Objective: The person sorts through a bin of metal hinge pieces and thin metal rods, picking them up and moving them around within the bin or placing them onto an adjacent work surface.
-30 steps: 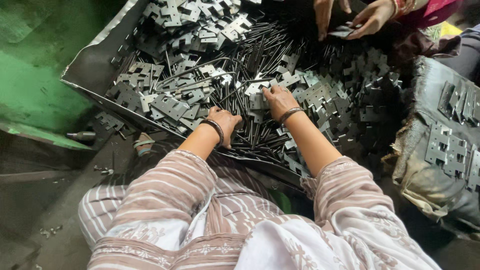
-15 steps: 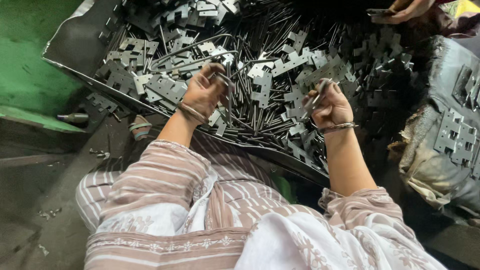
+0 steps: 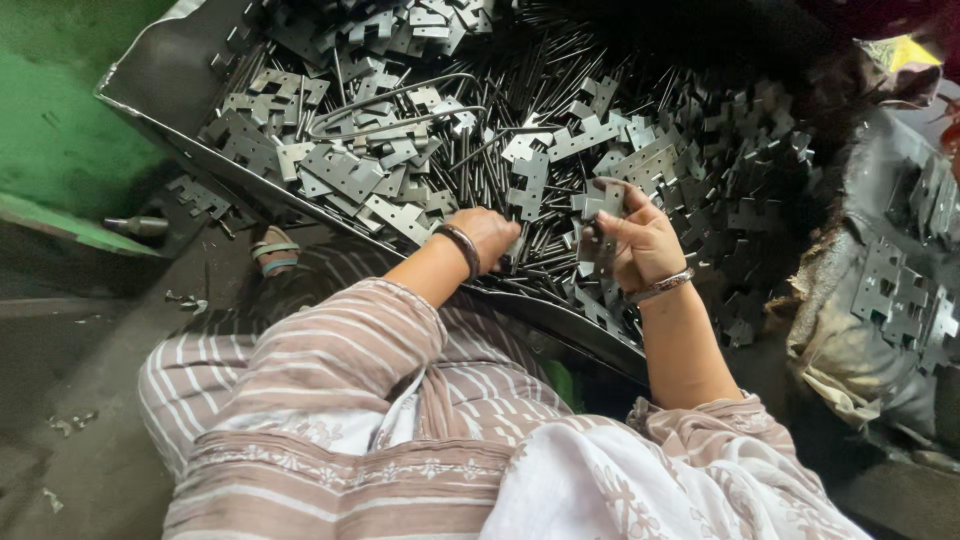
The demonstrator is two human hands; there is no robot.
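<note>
While both hands work over the heap, this is how things lie:
left hand point(image 3: 485, 232): knuckles up, fingers curled down into the pile of thin metal pins point(image 3: 560, 262) at the near edge of the tray; grip closed, though what it has hold of is hidden under the fingers
right hand point(image 3: 640, 245): raised a little over the pile, grip closed on a flat grey hinge plate point(image 3: 603, 198), pinched between thumb and fingers and held upright
tray point(image 3: 165, 85): big dark metal tray, tilted, its near rim crossing just above the person's lap
hinge plates point(image 3: 345, 170): notched grey pieces strewn in heaps all across the tray, mixed with the pins
wire loop point(image 3: 395, 105): bent rod lying on the plates, well apart from both hands
bangles: one dark on the left wrist point(image 3: 462, 248), one silvery on the right point(image 3: 660, 287)
sack point(image 3: 880, 300): worn sack at right, more plates lying on it
floor point(image 3: 60, 150): green at left
</note>
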